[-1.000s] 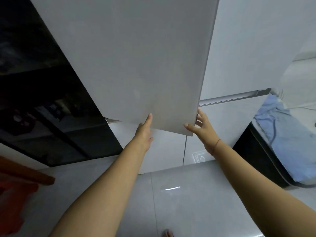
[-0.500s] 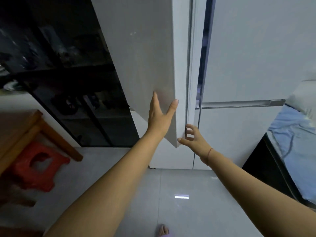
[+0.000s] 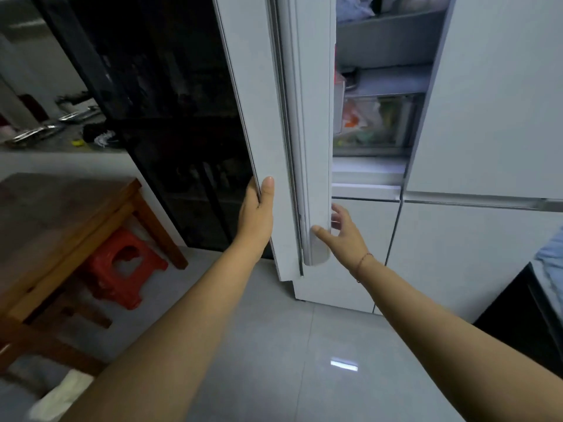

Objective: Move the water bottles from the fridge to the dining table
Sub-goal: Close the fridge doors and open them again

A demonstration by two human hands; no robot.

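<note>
A: At the fridge (image 3: pixel 493 95), upper left door (image 3: pixel 292 132) stands ajar, seen nearly edge-on. Left hand (image 3: pixel 257 213) grips the door's outer edge: thumb laid flat along the near face, fingers wrapped round the far side and hidden.

B: Right hand?

A: Right hand (image 3: pixel 344 236) sits at the door's lower inner corner, fingers spread and loosely curled. Thumb tip touches the rounded end of the inner lining; fingers reach behind it. It holds nothing. A thin red cord (image 3: pixel 364 260) circles that wrist.

B: Water bottles located?

A: Cannot tell. The gap shows a grey bin (image 3: pixel 387 41) up top with bags above it, and lower down a clear drawer (image 3: pixel 377 121) with blurred green and orange contents. No bottle shape can be made out in what shows.

B: Rest of the fridge?

A: Upper right door is shut. Lower doors are shut, with a metal strip (image 3: pixel 487 204) running above the right one.

B: Table?

A: Wooden table (image 3: pixel 58 214) at left, well apart from the fridge; the top shows bare in the visible part. A red plastic stool (image 3: pixel 122 266) stands tucked under its near corner. A dark glass-fronted cabinet (image 3: pixel 170 117) stands between table and fridge, just beside the open door. Floor (image 3: pixel 274 345) is pale grey tile with one small light reflection.
</note>
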